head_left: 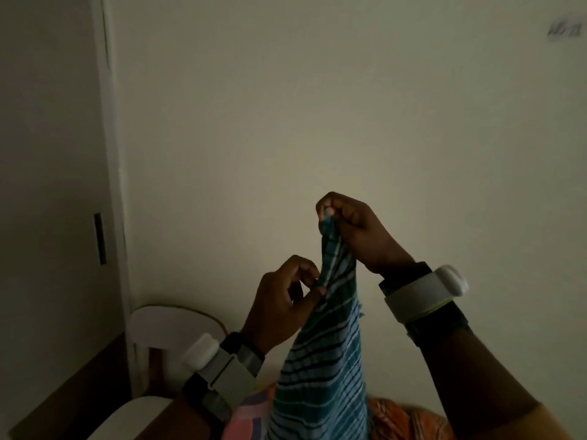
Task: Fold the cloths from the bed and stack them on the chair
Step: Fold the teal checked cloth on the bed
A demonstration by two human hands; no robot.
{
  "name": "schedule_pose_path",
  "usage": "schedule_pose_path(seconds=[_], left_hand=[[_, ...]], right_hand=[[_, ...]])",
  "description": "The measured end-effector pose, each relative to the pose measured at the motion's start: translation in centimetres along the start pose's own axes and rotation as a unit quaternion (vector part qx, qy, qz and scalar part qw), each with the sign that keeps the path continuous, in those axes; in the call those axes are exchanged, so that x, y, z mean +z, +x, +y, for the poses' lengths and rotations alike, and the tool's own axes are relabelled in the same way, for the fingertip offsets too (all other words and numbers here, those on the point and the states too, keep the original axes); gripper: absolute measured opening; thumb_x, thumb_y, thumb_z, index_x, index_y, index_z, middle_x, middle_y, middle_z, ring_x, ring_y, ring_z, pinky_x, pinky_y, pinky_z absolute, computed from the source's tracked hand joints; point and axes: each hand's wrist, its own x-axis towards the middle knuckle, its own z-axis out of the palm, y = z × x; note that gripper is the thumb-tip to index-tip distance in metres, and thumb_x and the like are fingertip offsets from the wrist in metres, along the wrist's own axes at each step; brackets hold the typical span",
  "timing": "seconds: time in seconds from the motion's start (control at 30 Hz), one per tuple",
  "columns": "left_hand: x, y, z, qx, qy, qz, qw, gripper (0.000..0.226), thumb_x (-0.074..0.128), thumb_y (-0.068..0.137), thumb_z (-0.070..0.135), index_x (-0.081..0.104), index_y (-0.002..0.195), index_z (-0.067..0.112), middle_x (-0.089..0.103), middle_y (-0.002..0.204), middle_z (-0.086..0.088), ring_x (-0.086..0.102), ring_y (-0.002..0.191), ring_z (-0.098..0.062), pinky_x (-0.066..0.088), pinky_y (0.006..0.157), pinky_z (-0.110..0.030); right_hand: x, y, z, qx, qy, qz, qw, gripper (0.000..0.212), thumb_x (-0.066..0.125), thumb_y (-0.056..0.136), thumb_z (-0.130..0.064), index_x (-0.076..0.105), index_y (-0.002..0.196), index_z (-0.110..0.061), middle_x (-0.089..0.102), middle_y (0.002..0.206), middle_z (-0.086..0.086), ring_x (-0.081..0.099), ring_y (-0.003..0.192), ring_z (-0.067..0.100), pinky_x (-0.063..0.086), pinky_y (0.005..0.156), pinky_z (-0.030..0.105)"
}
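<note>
A blue and teal striped cloth point(320, 369) hangs upright in front of me, bunched narrow at the top. My right hand point(355, 230) pinches its top corner high up. My left hand point(282, 300) pinches the cloth's left edge a little lower. Below the cloth lie an orange patterned cloth point(403, 417) and a pink one point(251, 411). The white chair point(165, 325) stands at the lower left against the wall, its seat point(133, 417) partly hidden by my left forearm.
A plain wall fills the view ahead. A white door frame point(111, 185) runs down the left side, with a door beside it. Both wrists wear bands with white sensors. The room is dim.
</note>
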Motion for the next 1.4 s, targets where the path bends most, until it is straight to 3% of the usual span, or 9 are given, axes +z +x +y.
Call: schedule_pose_path(seconds=[0.17, 0.43, 0.6, 0.77, 0.87, 1.0, 1.1, 1.27, 1.4], left_hand=[[1.5, 0.9, 2.0, -0.002, -0.032, 0.007, 0.999, 0.031, 0.065, 0.082, 0.020, 0.051, 0.109, 0.019, 0.067, 0.068, 0.007, 0.054, 0.046, -0.005, 0.043, 0.049, -0.017], [2.0, -2.5, -0.6, -0.171, -0.063, 0.033, 0.983, 0.029, 0.056, 0.091, 0.018, 0.051, 0.119, 0.022, 0.065, 0.063, -0.001, 0.054, 0.039, -0.005, 0.042, 0.042, -0.018], [1.9, -3.6, -2.0, -0.209, -0.074, 0.019, 0.975, 0.003, 0.064, 0.085, 0.014, 0.064, 0.086, 0.011, 0.059, 0.048, 0.000, 0.043, 0.030, -0.008, 0.034, 0.037, -0.019], [2.1, -4.8, -3.7, -0.216, 0.009, -0.051, 0.975, 0.023, 0.061, 0.085, 0.009, 0.057, 0.065, 0.021, 0.052, 0.042, 0.009, 0.046, 0.038, -0.001, 0.033, 0.044, -0.011], [2.0, -6.4, -6.0, -0.161, 0.117, -0.053, 0.979, 0.030, 0.054, 0.083, 0.019, 0.048, 0.053, 0.018, 0.047, 0.060, 0.007, 0.044, 0.051, -0.002, 0.032, 0.052, -0.017], [1.9, -10.0, -7.8, -0.140, 0.134, -0.026, 0.981, 0.004, 0.054, 0.085, 0.006, 0.055, 0.088, 0.009, 0.049, 0.064, 0.012, 0.051, 0.056, -0.007, 0.032, 0.049, -0.011], [2.4, -12.0, -7.6, -0.137, 0.132, 0.023, 0.982, 0.027, 0.051, 0.088, 0.009, 0.049, 0.115, 0.014, 0.053, 0.076, 0.011, 0.052, 0.053, 0.001, 0.032, 0.051, -0.010], [3.4, -13.2, -8.0, -0.078, 0.217, 0.002, 0.973, 0.021, 0.051, 0.089, 0.004, 0.062, 0.105, 0.012, 0.067, 0.099, -0.007, 0.055, 0.077, -0.008, 0.038, 0.082, -0.004], [3.8, -13.8, -8.2, -0.173, 0.124, 0.016, 0.977, 0.019, 0.059, 0.089, 0.012, 0.065, 0.106, 0.011, 0.068, 0.100, 0.004, 0.055, 0.084, 0.009, 0.033, 0.077, 0.008]], right_hand=[[-0.8, 1.7, -1.8, -0.004, 0.051, -0.011, 0.999, 0.020, 0.036, 0.096, -0.005, 0.051, 0.083, -0.007, 0.050, 0.067, -0.001, 0.045, 0.058, 0.002, 0.039, 0.057, 0.015], [3.5, -4.5, 4.3, 0.112, 0.018, -0.040, 0.993, 0.020, 0.038, 0.093, -0.015, 0.054, 0.081, -0.014, 0.054, 0.072, -0.002, 0.050, 0.062, 0.001, 0.042, 0.061, 0.014], [5.1, -5.9, 6.1, 0.104, -0.043, 0.009, 0.994, 0.023, 0.036, 0.095, -0.016, 0.052, 0.079, -0.020, 0.054, 0.073, -0.010, 0.050, 0.064, -0.001, 0.042, 0.065, 0.016], [6.9, -6.7, 7.1, 0.105, -0.058, 0.024, 0.993, 0.027, 0.037, 0.095, -0.012, 0.050, 0.077, -0.026, 0.054, 0.072, -0.010, 0.048, 0.062, -0.001, 0.041, 0.062, 0.014], [7.2, -7.0, 7.2, 0.113, -0.056, 0.062, 0.990, 0.032, 0.035, 0.096, -0.007, 0.050, 0.077, -0.028, 0.053, 0.073, -0.010, 0.046, 0.062, -0.001, 0.039, 0.061, 0.013], [7.3, -7.1, 7.7, 0.124, -0.091, 0.105, 0.982, 0.026, 0.035, 0.094, 0.002, 0.053, 0.084, -0.014, 0.052, 0.073, -0.012, 0.048, 0.062, -0.003, 0.036, 0.057, 0.008], [7.6, -7.2, 8.3, 0.155, -0.120, 0.126, 0.972, 0.025, 0.035, 0.095, 0.001, 0.055, 0.087, -0.012, 0.053, 0.074, -0.007, 0.048, 0.064, -0.001, 0.034, 0.057, 0.005], [8.4, -7.2, 8.6, 0.183, -0.137, 0.130, 0.965, 0.026, 0.034, 0.092, 0.008, 0.059, 0.093, -0.001, 0.056, 0.083, 0.004, 0.048, 0.067, 0.014, 0.034, 0.056, 0.003], [8.6, -7.1, 8.6, 0.185, -0.125, 0.127, 0.966, 0.026, 0.034, 0.095, 0.003, 0.058, 0.091, -0.005, 0.057, 0.079, 0.007, 0.050, 0.066, 0.021, 0.034, 0.051, 0.008]])
